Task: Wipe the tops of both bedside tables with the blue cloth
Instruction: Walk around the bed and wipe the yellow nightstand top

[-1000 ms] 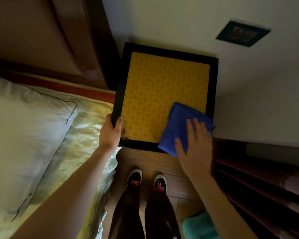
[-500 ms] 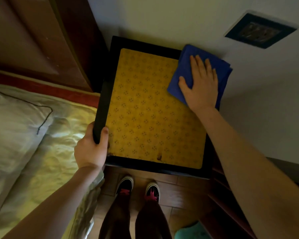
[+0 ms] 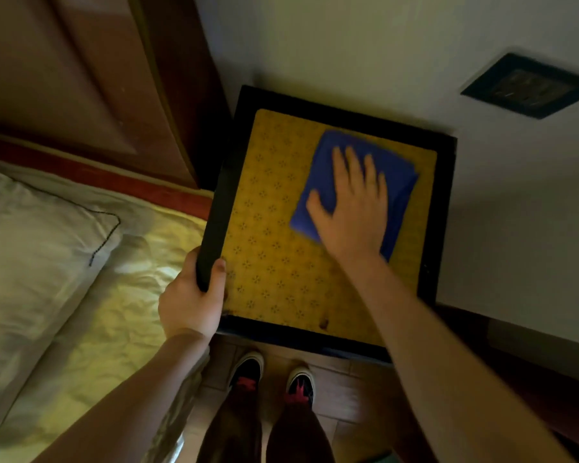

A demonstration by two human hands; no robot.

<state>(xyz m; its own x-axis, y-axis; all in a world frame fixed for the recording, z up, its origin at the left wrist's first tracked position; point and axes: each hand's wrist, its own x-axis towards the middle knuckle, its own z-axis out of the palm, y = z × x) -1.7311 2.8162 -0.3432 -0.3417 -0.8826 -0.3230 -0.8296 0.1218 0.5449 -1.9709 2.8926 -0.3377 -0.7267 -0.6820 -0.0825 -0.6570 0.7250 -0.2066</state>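
A bedside table (image 3: 271, 248) with a black frame and a yellow patterned top stands against the wall, right of the bed. The folded blue cloth (image 3: 398, 175) lies on the far right part of the top. My right hand (image 3: 351, 208) presses flat on the cloth, fingers spread and pointing to the wall. My left hand (image 3: 191, 299) grips the table's black left edge near the front corner, thumb on top. A small dark stain (image 3: 323, 324) marks the top near the front edge.
The bed (image 3: 91, 295) with a white pillow (image 3: 30, 248) and a wooden headboard (image 3: 81, 78) fills the left. A dark wall socket plate (image 3: 528, 86) sits at the upper right. My feet (image 3: 271, 375) stand on a wooden floor; a dark shelf unit (image 3: 532, 362) is at the right.
My right hand slid the cloth from the front right corner to the far right corner, then back toward the middle right of the top. The left hand kept its grip.
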